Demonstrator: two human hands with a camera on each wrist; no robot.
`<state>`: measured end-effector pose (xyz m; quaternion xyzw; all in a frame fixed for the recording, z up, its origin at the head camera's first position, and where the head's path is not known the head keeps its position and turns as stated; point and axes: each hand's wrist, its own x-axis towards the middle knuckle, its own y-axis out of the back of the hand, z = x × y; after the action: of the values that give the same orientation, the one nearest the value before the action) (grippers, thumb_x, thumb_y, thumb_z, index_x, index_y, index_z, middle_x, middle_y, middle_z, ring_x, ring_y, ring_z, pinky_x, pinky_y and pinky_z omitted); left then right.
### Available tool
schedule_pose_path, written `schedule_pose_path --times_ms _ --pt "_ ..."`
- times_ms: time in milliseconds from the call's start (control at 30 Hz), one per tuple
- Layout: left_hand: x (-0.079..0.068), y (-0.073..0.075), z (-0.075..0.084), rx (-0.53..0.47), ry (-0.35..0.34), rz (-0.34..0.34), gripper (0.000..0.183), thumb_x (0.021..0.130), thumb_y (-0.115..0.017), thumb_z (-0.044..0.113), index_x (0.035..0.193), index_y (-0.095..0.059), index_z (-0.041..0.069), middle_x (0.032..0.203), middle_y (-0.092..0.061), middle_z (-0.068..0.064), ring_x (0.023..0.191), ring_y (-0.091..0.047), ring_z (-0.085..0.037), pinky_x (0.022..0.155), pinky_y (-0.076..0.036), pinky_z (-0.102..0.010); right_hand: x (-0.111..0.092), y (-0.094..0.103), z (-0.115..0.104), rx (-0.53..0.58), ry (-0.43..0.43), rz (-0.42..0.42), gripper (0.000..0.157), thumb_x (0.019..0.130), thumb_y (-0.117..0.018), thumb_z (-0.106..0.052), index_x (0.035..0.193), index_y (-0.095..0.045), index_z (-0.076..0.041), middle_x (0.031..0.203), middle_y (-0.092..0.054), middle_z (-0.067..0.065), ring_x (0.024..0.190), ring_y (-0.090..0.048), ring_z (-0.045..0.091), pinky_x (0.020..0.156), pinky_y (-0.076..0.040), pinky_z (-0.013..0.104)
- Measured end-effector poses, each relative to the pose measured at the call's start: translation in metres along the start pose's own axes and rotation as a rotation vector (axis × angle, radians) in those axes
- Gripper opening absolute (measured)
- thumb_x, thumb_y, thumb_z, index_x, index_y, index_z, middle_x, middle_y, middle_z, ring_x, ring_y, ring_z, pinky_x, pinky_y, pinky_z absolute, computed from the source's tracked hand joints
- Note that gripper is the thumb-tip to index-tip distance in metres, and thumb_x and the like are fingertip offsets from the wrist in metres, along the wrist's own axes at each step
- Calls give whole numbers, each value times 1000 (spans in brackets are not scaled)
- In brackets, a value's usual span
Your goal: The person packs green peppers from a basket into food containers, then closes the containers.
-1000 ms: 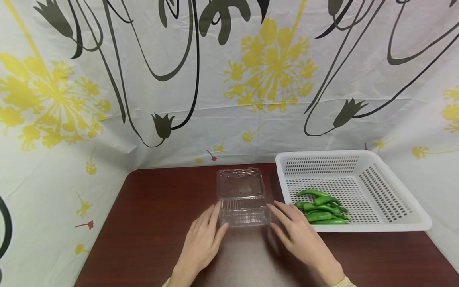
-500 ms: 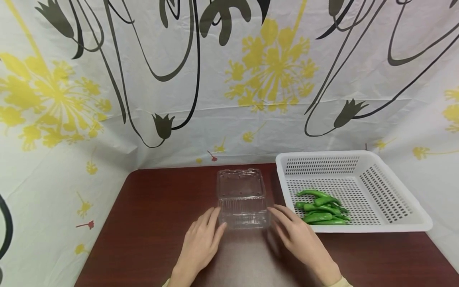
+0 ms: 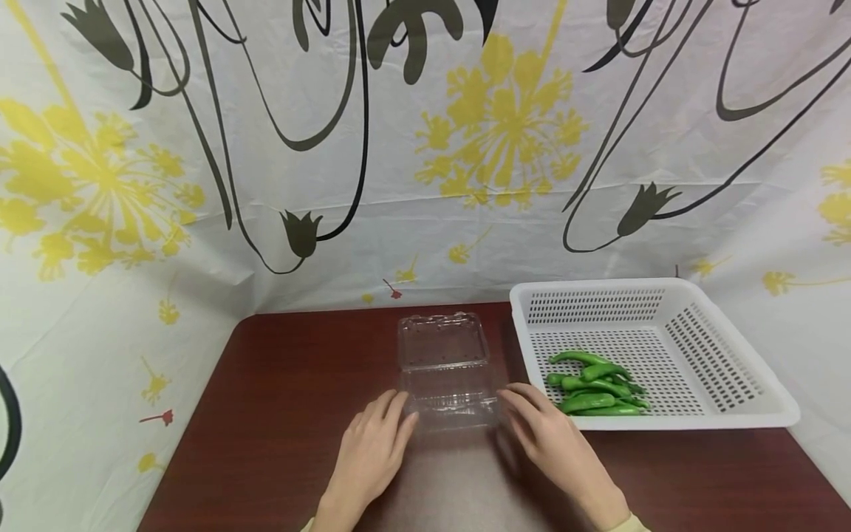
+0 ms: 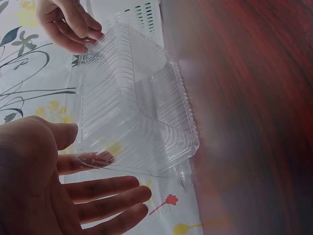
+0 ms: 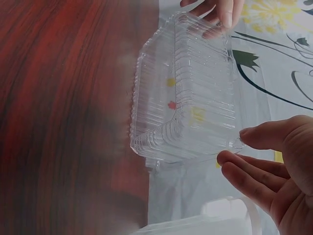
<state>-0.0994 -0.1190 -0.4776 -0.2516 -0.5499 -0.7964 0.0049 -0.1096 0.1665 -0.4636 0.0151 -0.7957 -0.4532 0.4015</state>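
Note:
A clear plastic clamshell container [image 3: 448, 380] is in front of me, with its lid [image 3: 443, 341] raised at the back. At its left edge, my left hand [image 3: 374, 449] pinches the rim between thumb and index finger, the other fingers spread in the left wrist view. My right hand [image 3: 555, 451] holds the opposite rim; the right wrist view has its thumb and index finger at the container's corner [image 5: 234, 142]. Both wrist views show the tray [image 4: 132, 103] from the side, with nothing visible inside it.
A white perforated plastic basket [image 3: 744, 347] stands to the right, close to my right hand. Several green chili peppers [image 3: 598, 384] lie in its left part. The dark red table [image 3: 286, 384] meets a patterned cloth [image 3: 399, 244] at the back.
Both hands have drawn slightly toward me, and the container's front edge has come nearer with them. Its lid has shifted a little left. The basket and peppers have stayed put.

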Motion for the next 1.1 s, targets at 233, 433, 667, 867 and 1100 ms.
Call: schedule_pose_path --times_ms 233,433,667,867,1100 --pt "0 -1 -1 -2 -6 5 40 105 -51 35 128 -64 5 125 -64 -19 109 -67 -33 81 -56 -46 0 -3 0 26 19 24 28 90 -68 -6 118 -69 -8 119 -64 5 101 -67 19 77 -56 35" --pt "0 -1 -1 -8 -7 5 39 106 -50 34 127 -64 5 125 -64 -19 108 -67 -33 80 -57 -46 0 -5 1 22 22 32 31 84 -73 -3 114 -70 -9 119 -65 3 101 -68 19 80 -55 34" --pt "-1 -2 -2 -14 -9 9 38 106 -51 34 126 -65 6 124 -65 -18 107 -68 -32 79 -57 -46 -1 -7 0 22 12 40 31 80 -76 -3 110 -71 -10 114 -66 4 99 -68 17 81 -54 31" --pt "-3 -2 -2 -18 -14 13 38 105 -52 34 126 -65 6 124 -65 -18 107 -68 -32 78 -57 -46 -3 -9 -1 18 -6 62 17 89 -73 -14 106 -72 -11 110 -67 1 96 -68 16 81 -53 30" --pt "-4 -2 -3 -21 -9 -8 38 105 -52 35 126 -64 6 125 -64 -18 108 -67 -32 79 -57 -46 -6 -12 -2 -6 19 100 28 104 -52 -30 103 -74 -12 107 -67 -1 91 -69 16 77 -54 30"
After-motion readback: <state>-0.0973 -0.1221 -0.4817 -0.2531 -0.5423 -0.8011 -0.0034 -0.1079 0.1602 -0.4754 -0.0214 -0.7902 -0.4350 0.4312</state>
